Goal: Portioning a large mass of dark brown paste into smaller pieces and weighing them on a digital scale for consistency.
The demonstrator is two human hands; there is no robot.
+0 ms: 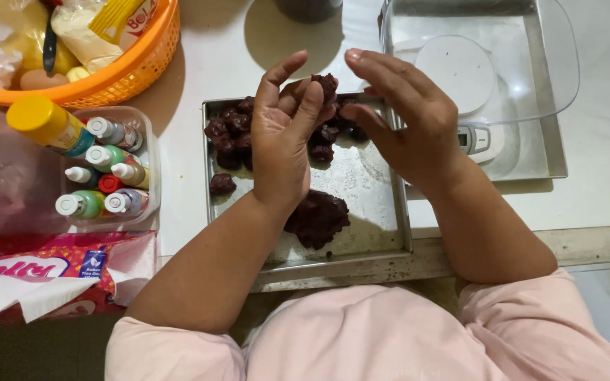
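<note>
Hands (347, 116) around dark dough lump (325, 86).

Pale pink short-sleeved garment, sleeves ending above the elbows, bare forearms, no rings or watch.

Dark brown dough (317, 219) — silver tray (375, 212) — orange basket (132, 67).

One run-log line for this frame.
left hand: dough piece | right hand: open above | tray: dough lump
</note>
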